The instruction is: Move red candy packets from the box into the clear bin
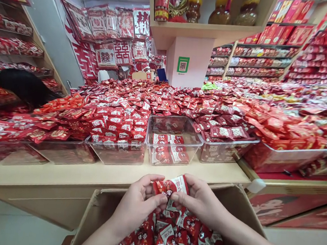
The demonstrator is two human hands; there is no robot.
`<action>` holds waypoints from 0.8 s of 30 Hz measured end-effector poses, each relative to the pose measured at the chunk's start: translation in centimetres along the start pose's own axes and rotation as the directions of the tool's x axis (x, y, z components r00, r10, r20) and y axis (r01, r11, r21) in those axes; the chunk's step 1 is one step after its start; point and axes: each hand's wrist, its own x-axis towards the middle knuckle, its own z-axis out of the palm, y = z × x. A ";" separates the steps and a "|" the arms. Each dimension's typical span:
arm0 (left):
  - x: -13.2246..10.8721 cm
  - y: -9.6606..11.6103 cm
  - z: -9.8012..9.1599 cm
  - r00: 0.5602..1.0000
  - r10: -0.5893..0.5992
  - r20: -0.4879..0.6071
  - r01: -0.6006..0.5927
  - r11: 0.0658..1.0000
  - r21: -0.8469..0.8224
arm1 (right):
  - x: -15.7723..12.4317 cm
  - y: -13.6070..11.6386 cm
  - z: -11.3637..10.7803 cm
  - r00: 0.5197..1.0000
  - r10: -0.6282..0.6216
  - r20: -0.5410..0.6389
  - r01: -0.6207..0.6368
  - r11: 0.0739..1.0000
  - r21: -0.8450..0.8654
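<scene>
Both hands hold one small red-and-white candy packet with printed cartoon figures. My left hand pinches its left end between thumb and fingers. At the right end, my right hand grips it the same way, thumb across the front. Below them, an open cardboard box contains a heap of matching packets, partly hidden by my forearms. Just beyond the hands, a clear plastic bin stands on the counter, with several red-and-white packets laid flat in rows at its bottom.
A pale wooden counter runs across in front. On it, a clear bin piled with red packets stands left of the middle bin, and another bin stands right. Behind rises a white pillar under a shelf. A person's dark hair shows at left.
</scene>
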 end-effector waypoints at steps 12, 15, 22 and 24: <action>-0.9 0.7 -0.5 0.993 0.058 0.106 -0.097 0.902 0.420 | -0.1 -1.2 -0.6 0.982 -0.044 0.182 0.109 0.925 -0.364; -0.5 0.4 0.2 0.994 0.095 0.047 -0.102 0.971 0.218 | 0.0 -0.7 -0.2 0.998 -0.024 0.062 0.034 0.986 -0.164; 0.2 -0.1 1.0 0.987 0.068 -0.148 -0.094 0.980 -0.178 | 0.4 -0.6 0.8 0.998 -0.038 -0.058 0.037 0.999 -0.025; 0.1 0.1 0.8 0.989 0.041 -0.141 -0.065 0.982 -0.176 | 0.3 -0.6 0.9 0.996 -0.035 -0.077 0.034 0.999 -0.014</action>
